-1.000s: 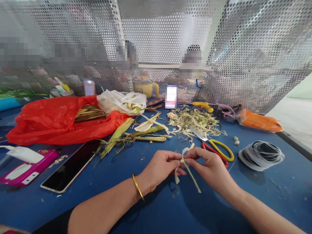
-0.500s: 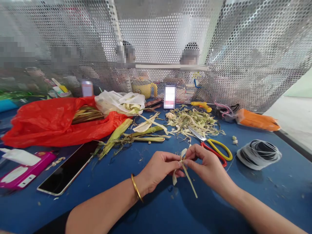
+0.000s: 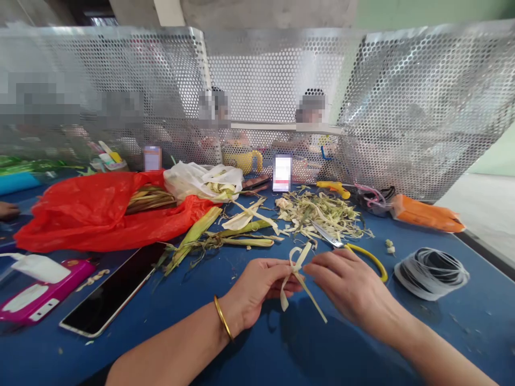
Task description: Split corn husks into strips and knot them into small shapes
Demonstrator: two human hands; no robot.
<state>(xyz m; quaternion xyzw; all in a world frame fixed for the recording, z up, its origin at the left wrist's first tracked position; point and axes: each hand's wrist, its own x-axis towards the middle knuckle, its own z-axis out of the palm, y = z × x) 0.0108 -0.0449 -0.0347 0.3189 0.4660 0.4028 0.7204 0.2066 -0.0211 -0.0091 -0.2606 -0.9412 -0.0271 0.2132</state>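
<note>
My left hand (image 3: 263,287), with a gold bangle on its wrist, pinches a small bow (image 3: 296,269) of pale, dry corn-husk strips. Two loops stand up from its knot, and two tails hang below. Just right of the bow, my right hand (image 3: 341,281) has its fingers loosely extended toward the knot, thumb hidden beneath. Nothing shows in that hand. Behind it lie scissors (image 3: 368,260); their yellow handle shows, while the red one is covered by the hand. Farther back is a heap of shredded husk (image 3: 322,212).
On the left are a red plastic bag (image 3: 86,212) of husks, a black phone (image 3: 115,292) and a magenta power strip (image 3: 28,305). Husk pieces (image 3: 241,228) lie mid-table. A coil of clear line (image 3: 432,273) and an orange packet (image 3: 426,213) sit right. A perforated metal screen (image 3: 265,75) stands behind.
My right hand has let go of the strip, turned palm down and shifted slightly right, covering the red scissor handle. The bow's loops now show clearly. The camera view has tilted up.
</note>
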